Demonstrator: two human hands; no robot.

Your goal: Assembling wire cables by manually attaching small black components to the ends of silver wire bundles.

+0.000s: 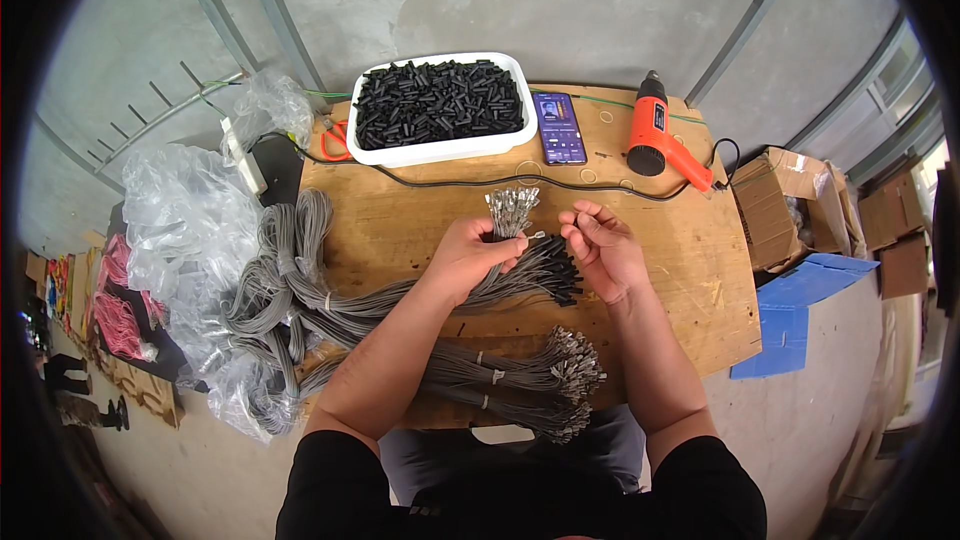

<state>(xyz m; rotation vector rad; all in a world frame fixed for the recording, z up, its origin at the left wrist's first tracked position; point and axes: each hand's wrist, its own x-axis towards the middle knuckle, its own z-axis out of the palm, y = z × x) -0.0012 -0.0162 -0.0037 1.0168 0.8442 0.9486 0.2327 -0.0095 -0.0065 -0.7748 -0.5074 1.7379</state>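
My left hand [475, 258] is closed around a bundle of grey cables, whose bare metal terminals [512, 205] fan out above the fist. One terminal [537, 235] sticks out to the right from the thumb and fingertip. Just right of it, my right hand [606, 248] is raised with thumb and fingers pinched together; what lies in the pinch is too small to make out. Below the hands are cable ends with black sleeves [558, 272]. Nearer to me lie further grey cables with bare metal terminals [575, 365].
A white tray [440, 153] of short black sleeves stands at the back, by orange-handled scissors [336, 140]. To its right are a phone [560, 128] and an orange heat gun [655, 135], its black cord crossing the wooden table [690, 270]. Clear plastic bags [190, 240] and coiled cables [300, 250] lie left.
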